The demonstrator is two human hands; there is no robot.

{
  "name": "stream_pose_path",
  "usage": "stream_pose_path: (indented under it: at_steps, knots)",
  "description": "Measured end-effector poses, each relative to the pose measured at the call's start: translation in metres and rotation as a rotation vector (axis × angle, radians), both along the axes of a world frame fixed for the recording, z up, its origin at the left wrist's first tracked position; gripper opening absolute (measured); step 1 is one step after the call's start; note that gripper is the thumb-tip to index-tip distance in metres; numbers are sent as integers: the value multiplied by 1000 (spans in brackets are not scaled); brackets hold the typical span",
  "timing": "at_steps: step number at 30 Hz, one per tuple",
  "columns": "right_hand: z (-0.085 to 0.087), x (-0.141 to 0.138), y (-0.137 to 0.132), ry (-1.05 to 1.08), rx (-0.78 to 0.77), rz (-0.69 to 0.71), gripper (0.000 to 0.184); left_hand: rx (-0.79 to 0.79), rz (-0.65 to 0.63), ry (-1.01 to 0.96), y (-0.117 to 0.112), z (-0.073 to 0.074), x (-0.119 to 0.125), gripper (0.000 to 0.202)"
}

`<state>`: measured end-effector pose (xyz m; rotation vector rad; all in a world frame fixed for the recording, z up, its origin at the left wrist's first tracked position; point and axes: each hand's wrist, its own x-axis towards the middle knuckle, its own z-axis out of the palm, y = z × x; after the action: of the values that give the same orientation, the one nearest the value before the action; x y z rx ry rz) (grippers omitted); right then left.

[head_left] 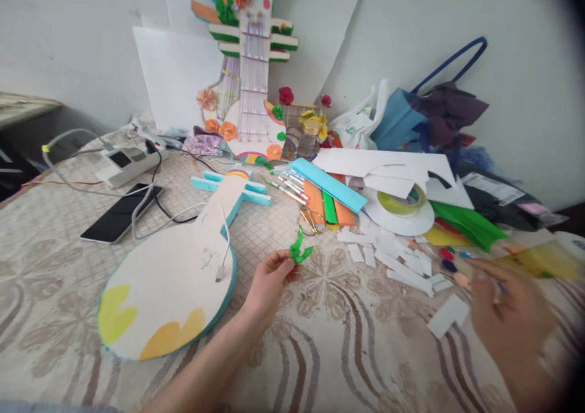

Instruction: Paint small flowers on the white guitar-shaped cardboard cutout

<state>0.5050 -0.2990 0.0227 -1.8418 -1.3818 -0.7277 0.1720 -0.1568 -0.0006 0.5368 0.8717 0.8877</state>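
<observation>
My left hand [273, 277] pinches a crumpled piece of green paper [299, 250] between thumb and fingers, just above the tablecloth. At the right, my right hand [509, 318] is smeared by motion, its fingers bent near small red and dark blue round pieces [448, 265]. Whether it holds anything is unclear. Left of my left hand lies a white guitar-shaped cutout [169, 279] with a light blue edge, yellow and orange petal shapes, and blue bars across its neck. A white cable end [220, 273] rests on it. Gold-handled scissors [311, 221] lie beyond the green piece.
White paper scraps [402, 267] spread between my hands. Behind them are coloured paper strips [329, 184], markers [290, 187] and a tape roll [402, 200]. A phone [121, 213] and power strip [125, 164] lie left. A decorated paper guitar [255, 84] leans against the wall.
</observation>
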Motion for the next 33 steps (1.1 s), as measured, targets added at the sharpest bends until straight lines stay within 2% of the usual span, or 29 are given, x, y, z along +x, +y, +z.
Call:
stream_pose_path:
  at_steps: [2,5,10,13,16,19,22,26,30,33]
  knots:
    - [10,-37,19,4,-12,175,13,-38,20,-31,2,1,-2,34]
    - [13,-80,40,45,-103,401,18,-66,51,-32,1,1,-4,36]
    - [9,-120,64,140,-180,635,23,10,-14,36,-4,-2,-13,38]
    - [7,-132,72,196,-212,689,24,147,-129,167,-6,-4,-25,44]
    - [5,-142,76,250,-235,712,24,349,-248,352,-9,0,-40,39]
    - [3,-154,80,289,-241,744,25,500,-246,541,-12,10,-53,24]
    - [2,-167,84,317,-254,794,27,585,-277,678,-11,25,-66,14]
    - [1,-184,92,365,-264,854,28,676,-223,767,1,39,-94,12]
    - [-3,-196,99,400,-277,908,28,806,-54,1030,20,42,-123,28]
    - [-4,-203,105,416,-290,923,28,852,-87,1090,29,40,-133,21]
